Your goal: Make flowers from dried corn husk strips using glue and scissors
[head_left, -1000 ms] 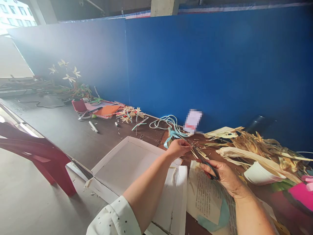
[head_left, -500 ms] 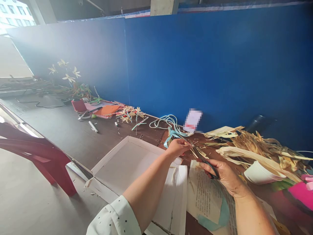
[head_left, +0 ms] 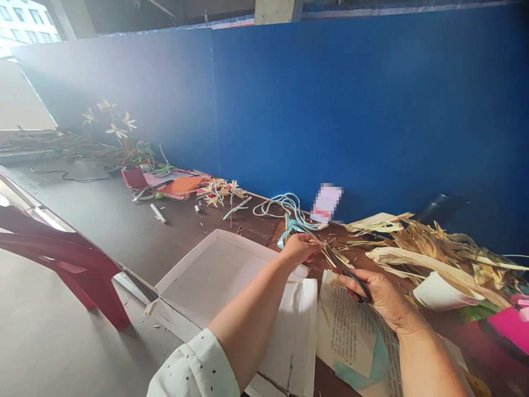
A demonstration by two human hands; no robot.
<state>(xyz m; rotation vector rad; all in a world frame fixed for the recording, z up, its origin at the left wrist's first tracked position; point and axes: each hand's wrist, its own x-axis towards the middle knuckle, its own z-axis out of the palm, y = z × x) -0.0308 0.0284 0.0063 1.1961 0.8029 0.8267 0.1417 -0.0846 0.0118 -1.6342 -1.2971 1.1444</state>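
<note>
My right hand (head_left: 378, 295) is closed around the handles of a pair of dark scissors (head_left: 359, 284), whose blades point up and left toward my other hand. My left hand (head_left: 301, 248) pinches a small pale piece of dried corn husk (head_left: 317, 242) at its fingertips, right beside the blades; its exact shape is too small to tell. Light blue ribbon (head_left: 292, 226) lies just behind the left hand. Narrow cut husk strips (head_left: 339, 258) are scattered on the brown table between both hands. Under the right hand lies a printed sheet (head_left: 351, 336).
A shallow white cardboard box (head_left: 206, 264) stands left of my arms. Dried corn husks (head_left: 438, 245) and a white cup (head_left: 444, 292) are at right. Pale blue cord (head_left: 268, 208) and husk flowers (head_left: 233, 190) lie near the blue partition (head_left: 351, 110). A red chair (head_left: 91, 275) is at left.
Very little differs. My left fingertips and the scissors have shifted slightly, while both hands keep their grip in the same place.
</note>
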